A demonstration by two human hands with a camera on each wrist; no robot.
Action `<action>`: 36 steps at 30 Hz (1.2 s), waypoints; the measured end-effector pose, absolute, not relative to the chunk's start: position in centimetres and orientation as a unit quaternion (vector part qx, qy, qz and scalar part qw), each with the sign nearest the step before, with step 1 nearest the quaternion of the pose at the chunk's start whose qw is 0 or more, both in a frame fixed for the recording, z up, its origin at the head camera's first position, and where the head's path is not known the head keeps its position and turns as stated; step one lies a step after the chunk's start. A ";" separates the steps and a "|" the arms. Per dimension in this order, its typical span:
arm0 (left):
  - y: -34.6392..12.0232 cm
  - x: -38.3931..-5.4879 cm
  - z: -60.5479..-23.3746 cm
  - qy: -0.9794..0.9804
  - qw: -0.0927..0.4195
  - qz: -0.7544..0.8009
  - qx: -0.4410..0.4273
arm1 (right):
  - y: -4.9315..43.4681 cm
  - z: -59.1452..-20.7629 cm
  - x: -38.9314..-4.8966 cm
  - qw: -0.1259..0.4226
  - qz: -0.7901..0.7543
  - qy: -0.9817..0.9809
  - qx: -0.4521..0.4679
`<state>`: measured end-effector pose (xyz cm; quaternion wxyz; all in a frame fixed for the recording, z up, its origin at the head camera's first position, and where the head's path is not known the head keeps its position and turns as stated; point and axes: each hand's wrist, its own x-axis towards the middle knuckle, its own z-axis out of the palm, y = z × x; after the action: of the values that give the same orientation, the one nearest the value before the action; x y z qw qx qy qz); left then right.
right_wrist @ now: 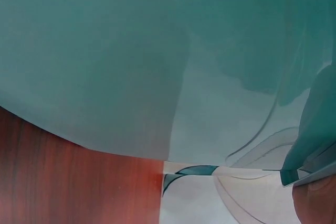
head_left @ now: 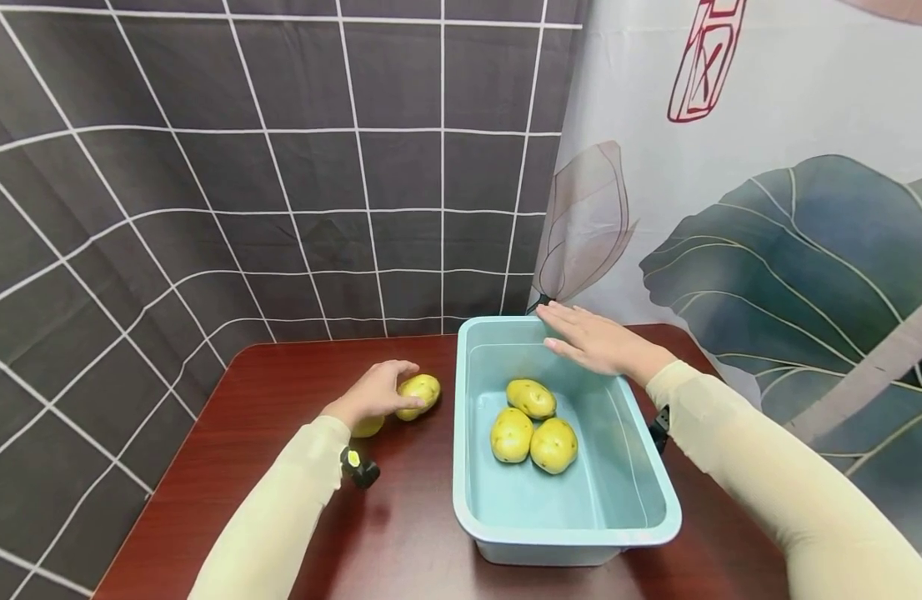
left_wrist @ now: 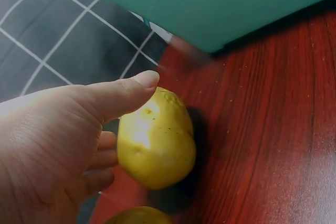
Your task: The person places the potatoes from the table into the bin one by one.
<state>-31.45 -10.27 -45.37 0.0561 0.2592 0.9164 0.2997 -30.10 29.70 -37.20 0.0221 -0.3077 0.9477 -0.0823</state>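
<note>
My left hand [head_left: 377, 392] is around a yellow potato [head_left: 418, 397] on the table, left of the tub. In the left wrist view the thumb [left_wrist: 128, 92] lies across the potato's [left_wrist: 156, 142] upper end, with the other fingers at its far side. A second potato [head_left: 368, 427] lies just under that hand, partly hidden by it. My right hand [head_left: 599, 340] reaches over the far right corner of a light blue tub [head_left: 464, 467], fingers straight and the thumb spread apart. Inside the tub, three potatoes [head_left: 531, 398] sit together on its bottom.
The dark red wooden table [head_left: 281, 400] runs back to a grey curtain [head_left: 296, 167] with white grid lines. A white cloth [head_left: 731, 275] with printed leaves hangs at the right. The tub's walls rise around the three potatoes.
</note>
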 end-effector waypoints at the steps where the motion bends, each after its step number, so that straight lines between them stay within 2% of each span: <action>1: -10.2 -31.5 -45.5 0.918 0.059 0.298 0.256 | 29.7 -37.2 -30.1 0.023 -0.081 0.948 -0.307; 11: -9.8 -31.5 -46.5 0.937 0.067 0.253 0.233 | 29.7 -37.3 -30.1 0.021 -0.078 0.947 -0.311; 20: -9.7 -31.6 -47.1 0.940 0.042 0.240 0.237 | 29.6 -37.2 -30.1 0.016 -0.072 0.947 -0.314; 36: -8.2 -29.7 -46.7 0.945 0.049 0.202 0.253 | 29.6 -37.0 -30.2 0.022 -0.066 0.949 -0.307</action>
<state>-29.72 -8.19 -46.72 0.0487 0.2533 0.9447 0.2025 -30.16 29.59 -37.02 0.0218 -0.3072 0.9491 -0.0660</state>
